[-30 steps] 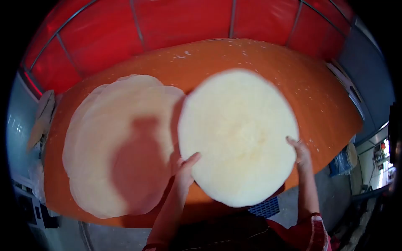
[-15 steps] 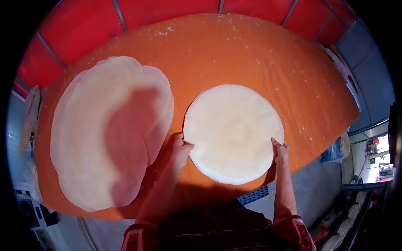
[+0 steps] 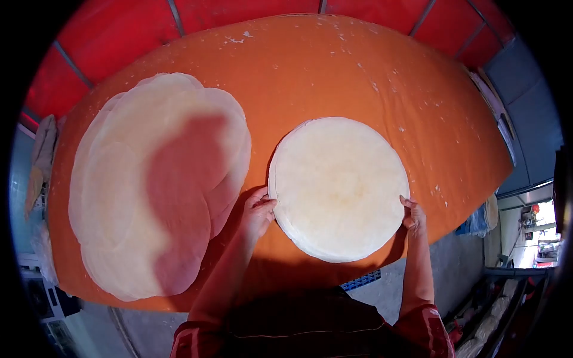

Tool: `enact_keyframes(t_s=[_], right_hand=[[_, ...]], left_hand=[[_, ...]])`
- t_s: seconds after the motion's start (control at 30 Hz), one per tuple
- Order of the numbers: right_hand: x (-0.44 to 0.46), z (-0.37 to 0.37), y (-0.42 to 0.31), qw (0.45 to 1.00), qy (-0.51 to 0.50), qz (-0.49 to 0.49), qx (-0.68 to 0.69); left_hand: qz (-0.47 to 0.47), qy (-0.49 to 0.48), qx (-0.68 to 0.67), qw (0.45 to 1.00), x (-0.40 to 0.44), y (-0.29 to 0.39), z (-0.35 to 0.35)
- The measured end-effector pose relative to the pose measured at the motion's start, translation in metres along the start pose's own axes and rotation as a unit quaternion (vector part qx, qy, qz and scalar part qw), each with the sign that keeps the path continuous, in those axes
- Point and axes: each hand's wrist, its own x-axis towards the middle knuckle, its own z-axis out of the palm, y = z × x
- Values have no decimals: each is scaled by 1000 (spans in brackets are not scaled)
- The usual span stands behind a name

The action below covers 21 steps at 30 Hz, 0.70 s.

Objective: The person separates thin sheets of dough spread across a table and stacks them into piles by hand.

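A round stack of thin pale flatbreads (image 3: 338,188), lightly browned near its middle, is between my two hands over the orange tabletop. My left hand (image 3: 259,212) pinches the stack's lower left edge with thumb and fingers. On the opposite side, my right hand (image 3: 413,215) grips the right edge, thumb on top and fingers mostly hidden beneath. Left of my left hand lies a wide spread of overlapping thin flatbreads (image 3: 119,197), partly covered by a dark shadow.
The orange tabletop (image 3: 310,65) has small white scraps (image 3: 239,40) scattered on it. Red panels (image 3: 250,12) stand behind it. A blue plastic grate (image 3: 361,280) shows under the front edge. Wrapped goods (image 3: 492,316) sit at the lower right.
Both hands and the flatbread stack have shifted slightly to the right. The grip on each side is kept, and the overlapping flatbreads at left lie as before.
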Motion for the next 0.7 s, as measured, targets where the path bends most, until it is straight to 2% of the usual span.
enact_keyframes(t_s=[0.03, 0.1, 0.13, 0.2, 0.23, 0.3, 0.33, 0.37, 0.4, 0.43, 0.47, 0.53, 0.57, 0.6, 0.67, 0.7], right_hand=[[3, -1, 3, 1000, 7, -8, 14], [7, -4, 5, 1000, 17, -16, 12], [6, -2, 5, 999, 31, -27, 9], [9, -6, 6, 1000, 17, -20, 12], [10, -7, 6, 1000, 5, -13, 13], [12, -8, 6, 1000, 13, -17, 12], [12, -8, 6, 999, 22, -20, 12], [10, -7, 5, 999, 26, -23, 15], [7, -2, 4, 999, -15, 13, 27], [5, 1, -1, 997, -54, 43, 40], [10, -2, 2, 998, -24, 49, 40], [8, 1, 1, 997, -15, 47, 51], [-2, 9, -3, 998, -28, 30, 50], [-2, 5, -3, 997, -21, 62, 52], [-3, -7, 1, 996, -75, 14, -36], [-4, -10, 0, 997, -71, 9, -29]], left_hand=[[2, 2, 1, 1000, -2, -2, 2], [98, 94, 73, 988, -4, -9, 8], [99, 95, 75, 988, -2, -15, 6], [192, 131, 208, 950, 8, -27, 0], [193, 130, 208, 950, 9, -27, -1], [232, 120, 314, 913, 11, -25, -2], [233, 118, 314, 913, 9, -22, 4], [163, 125, 195, 959, 4, -16, 16], [86, 129, 73, 985, 0, -12, 27], [118, 109, 154, 975, 0, -11, 33], [152, 105, 356, 916, -5, -6, 39], [159, 145, 480, 851, 6, -24, 14], [146, 148, 442, 873, 1, -18, 22], [131, 153, 406, 891, -4, -10, 29], [134, 147, 261, 945, 7, -20, -7], [135, 139, 265, 944, 6, -12, -6]])
